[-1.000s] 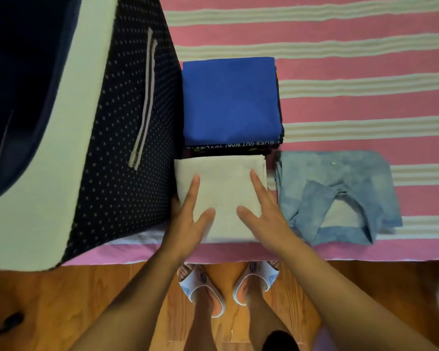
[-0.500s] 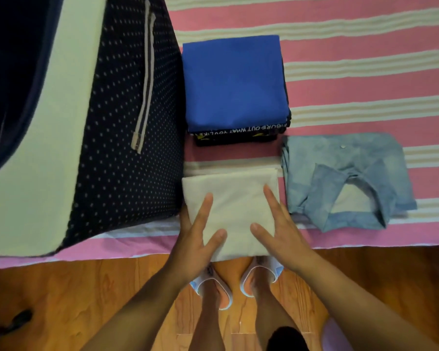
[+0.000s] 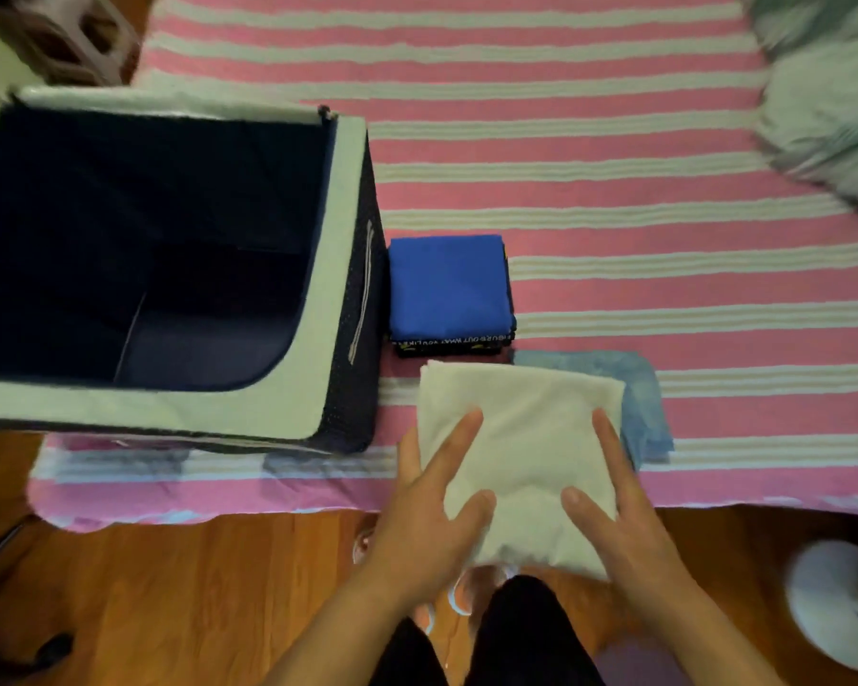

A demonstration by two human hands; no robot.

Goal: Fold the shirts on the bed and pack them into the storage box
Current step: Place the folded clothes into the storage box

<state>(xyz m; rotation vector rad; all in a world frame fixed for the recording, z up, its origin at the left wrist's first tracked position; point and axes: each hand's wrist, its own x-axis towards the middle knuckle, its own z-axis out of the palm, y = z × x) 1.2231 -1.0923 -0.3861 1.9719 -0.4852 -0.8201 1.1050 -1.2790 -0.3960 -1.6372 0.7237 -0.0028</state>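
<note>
Now my left hand (image 3: 419, 517) and right hand (image 3: 625, 517) have lifted the folded cream shirt (image 3: 521, 438) off the bed (image 3: 615, 190), fingers gripping its sides; the storage box (image 3: 318, 299) waits left, open.

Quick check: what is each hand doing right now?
Left hand: holds the folded cream shirt at its left edge, thumb on top, fingers partly beneath.
Right hand: holds the same shirt at its right edge.

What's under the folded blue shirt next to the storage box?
Under the blue shirt lies a black folded garment with printed lettering, only its front edge showing. Whether more lies beneath is hidden; the pile sits on the striped bedspread.
</note>
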